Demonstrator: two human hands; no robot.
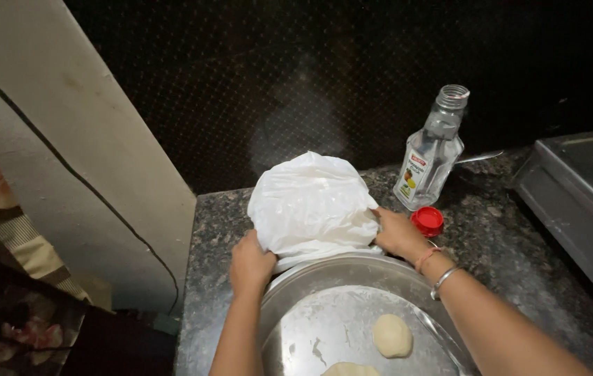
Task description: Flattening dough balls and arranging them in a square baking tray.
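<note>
Two hands grip a white plastic bag (310, 203) that stands on the dark speckled counter (512, 244), just behind a wide steel plate (296, 292). The left hand (250, 264) is closed on the bag's lower left side, and the right hand (395, 233) is closed on its lower right edge. It looks like the bag is being gathered or settled; any further move calls for a firm, even hold on the thin plastic. What fills the bag is hidden. Dough rests on the plate: one round ball (391, 335) and another piece (349, 369) at the frame's bottom. Near the right hand stands an uncapped clear bottle (430, 157), seemingly holding clear liquid, with its red cap (427, 221) on the counter beside it.
</note>
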